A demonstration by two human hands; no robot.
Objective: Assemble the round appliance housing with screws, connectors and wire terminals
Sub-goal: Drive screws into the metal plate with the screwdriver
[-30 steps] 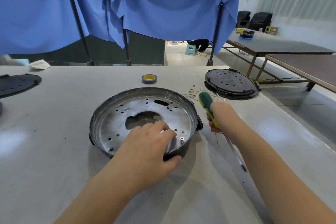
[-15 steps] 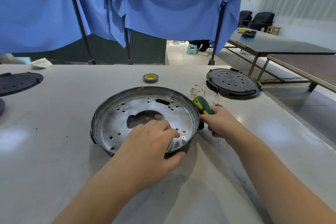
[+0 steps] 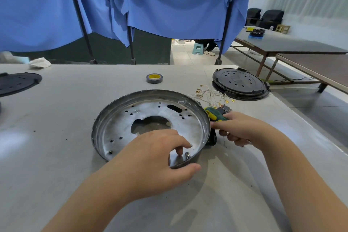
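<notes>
Round metal housing, a shallow silver pan with a dark outer wall, centred on a pale grey worktable, open side up. Pierced floor: one large irregular cut-out in the middle, one oblong slot toward the far side, many small round holes. One loose screw standing in a hole by the near rim.

Left hand draped over the near rim, thumb outside against the wall, fingers curled inside, index fingertip just beside the screw; pinching the wall rather than the screw, as far as can be told. Right hand just outside the right rim, fingers wrapped round a green-and-yellow screwdriver, handle pointing up and away, blade hidden under the hand.

Likely step: driving that screw home. Best done by keeping the screw upright in its hole with the left fingertip, bracing the pan against turning, bringing the blade in over the rim, seating the tip squarely before any twist, then pressing straight down. Risk of a tilted screw skating across the floor.

Beyond the right rim: a loose tangle of thin wires with brass terminals, too fine to count. One roll of grey tape behind the pan. Two black perforated discs: one far right, one at the left edge. One crumpled white cloth far left. Blue curtain behind.
</notes>
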